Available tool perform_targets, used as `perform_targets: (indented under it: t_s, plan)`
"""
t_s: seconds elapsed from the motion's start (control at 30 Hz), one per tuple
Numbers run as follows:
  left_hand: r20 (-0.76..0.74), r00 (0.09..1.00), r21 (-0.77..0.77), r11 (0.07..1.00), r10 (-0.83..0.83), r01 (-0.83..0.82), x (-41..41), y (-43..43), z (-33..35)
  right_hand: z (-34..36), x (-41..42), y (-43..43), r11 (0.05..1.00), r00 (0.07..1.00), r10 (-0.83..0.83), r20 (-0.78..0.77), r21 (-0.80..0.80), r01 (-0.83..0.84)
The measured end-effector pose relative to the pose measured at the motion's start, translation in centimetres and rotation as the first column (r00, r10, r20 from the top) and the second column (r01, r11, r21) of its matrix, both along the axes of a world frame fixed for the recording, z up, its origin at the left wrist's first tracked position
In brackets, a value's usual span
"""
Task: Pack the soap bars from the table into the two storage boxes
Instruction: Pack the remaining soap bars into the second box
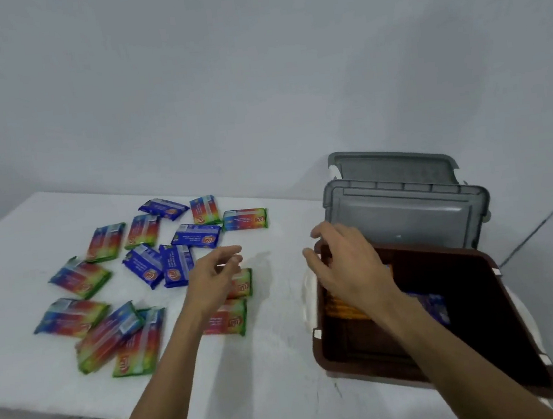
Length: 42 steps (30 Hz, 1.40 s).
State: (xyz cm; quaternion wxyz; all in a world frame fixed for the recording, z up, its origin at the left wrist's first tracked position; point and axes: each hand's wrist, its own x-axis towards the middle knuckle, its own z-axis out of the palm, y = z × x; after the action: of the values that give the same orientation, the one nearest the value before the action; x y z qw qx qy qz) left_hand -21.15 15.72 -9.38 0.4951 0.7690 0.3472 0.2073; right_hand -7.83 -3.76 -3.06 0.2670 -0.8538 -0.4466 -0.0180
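Note:
Several wrapped soap bars lie scattered on the left half of the white table (268, 365), some blue (176, 265), some rainbow-coloured (79, 276). My left hand (215, 278) hovers empty with relaxed fingers above two rainbow bars (227, 320). A brown storage box (480, 260) stands open at the right, with a blue-wrapped bar (432, 305) and orange packs (339, 307) inside. Over its left part my right hand (345, 263) holds nothing, fingers loosely spread. Behind it sits a grey box (406, 215) with its lid on.
A second grey lid (390, 163) leans at the back against the pale wall. The table's front edge runs just below my forearms, with patterned floor under it. A dark cable (545, 220) runs down the wall at the right.

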Motion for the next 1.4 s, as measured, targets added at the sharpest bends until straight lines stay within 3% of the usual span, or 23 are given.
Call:
perform_targets:
  t_s: [0.1,0.23,0.4,0.53,0.7,0.97,1.17,1.23,1.33,1.4]
  plan:
    - [-0.108,0.984,0.076,0.988,0.14,-0.133,-2.2,3.3,-0.5,0.0,-1.9,3.2,0.997,0.997,0.072,-0.008,-0.035,-0.072]
    - [-0.259,0.895,0.112,0.932,0.363,-0.346,-4.9,7.7,-1.5,-0.3,-3.9,7.6,0.981,0.99,0.127,-0.055,-0.143,-0.133]
    - [-0.368,0.877,0.042,0.948,0.309,-0.316,-5.7,10.2,-2.5,-2.7,-5.1,13.2,0.934,0.981,0.118,-0.152,-0.319,-0.162]
    - [-0.342,0.9,-0.05,0.951,0.271,-0.306,-5.4,11.2,-3.3,-5.5,-5.5,16.5,0.842,0.97,0.076,-0.233,-0.506,-0.188]
    - [-0.319,0.915,-0.115,0.948,0.248,-0.297,-5.0,12.4,-3.4,-8.2,-5.4,18.4,0.769,0.973,0.022,-0.232,-0.617,-0.165]
    - [-0.255,0.952,-0.192,0.956,0.172,-0.224,-5.3,13.7,-3.8,-8.7,-4.4,19.3,0.775,0.957,-0.053,-0.284,-0.616,-0.14]
    - [-0.147,0.979,-0.35,0.918,0.142,-0.186,-6.0,14.6,-3.7,-7.6,-4.4,18.7,0.86,0.899,-0.057,-0.435,-0.479,-0.178]
    - [-0.087,0.982,-0.41,0.892,0.168,-0.189,-6.2,14.7,-3.4,-7.0,-4.3,18.2,0.944,0.798,-0.09,-0.596,-0.306,-0.122]
    - [-0.014,0.984,-0.461,0.872,0.177,-0.163,-6.1,14.6,-2.7,-5.5,-4.5,17.2,0.996,0.403,-0.035,-0.914,0.002,0.091]
    - [0.012,0.986,-0.474,0.869,0.168,-0.142,-5.7,14.4,-2.2,-4.2,-4.8,16.6,0.97,0.206,0.021,-0.978,0.069,0.231]
